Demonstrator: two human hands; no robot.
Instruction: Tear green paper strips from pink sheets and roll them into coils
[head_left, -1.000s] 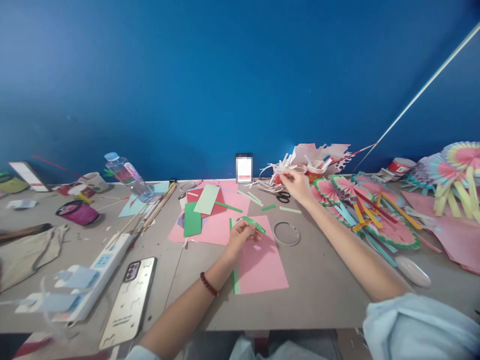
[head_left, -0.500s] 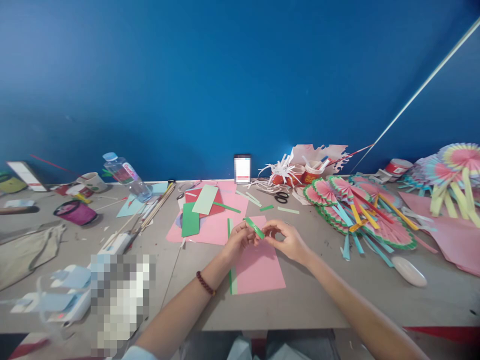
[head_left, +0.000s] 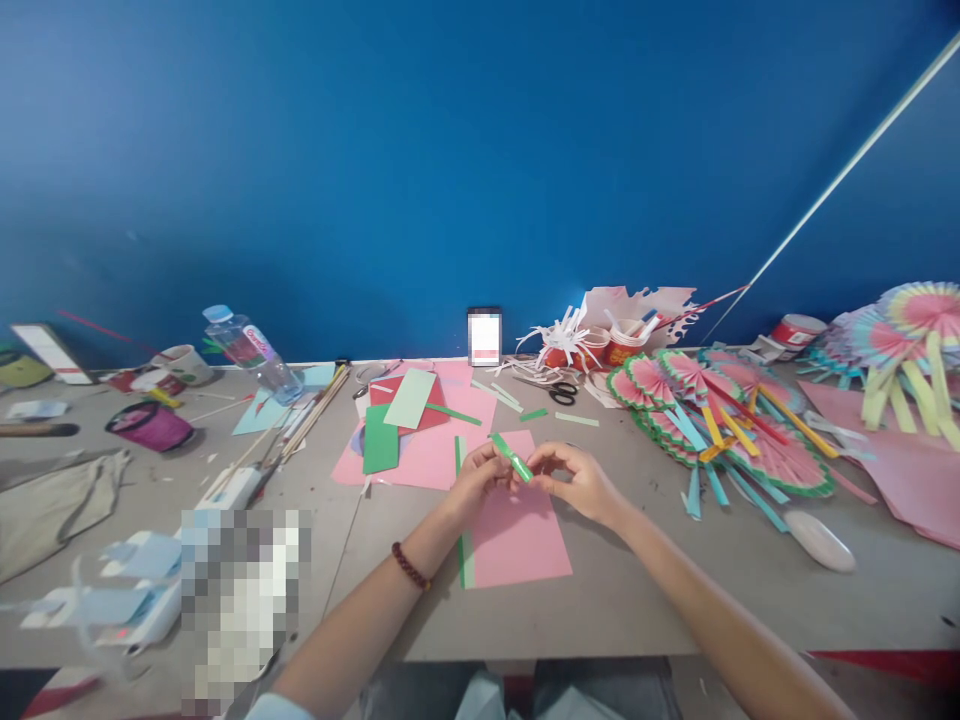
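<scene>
A narrow green paper strip (head_left: 512, 457) is pinched between my two hands, tilted down to the right, with a shiny patch on it. My left hand (head_left: 484, 474) grips its left part, fingers curled beneath. At its right end, my right hand (head_left: 571, 478) holds it between thumb and forefinger. Under the hands lies a pink paper sheet (head_left: 521, 545) with dark and light green strips along its left edge (head_left: 465, 555). Just beyond, a green paper piece (head_left: 381, 440), a pale green piece (head_left: 409, 398) and a red piece (head_left: 431, 416) overlap on more pink paper.
Black-handled scissors (head_left: 562, 394) lie past my right hand near paper cups (head_left: 626, 340) of white strips. Folded paper fans (head_left: 780, 460) and a white oval object (head_left: 820, 541) are on the right. A water bottle (head_left: 255, 355), wooden sticks (head_left: 315, 415) and a power strip (head_left: 161, 610) stand left.
The green strip has turned slightly and shifted a little right in my fingers. Both hands stay over the pink sheet in nearly the same place.
</scene>
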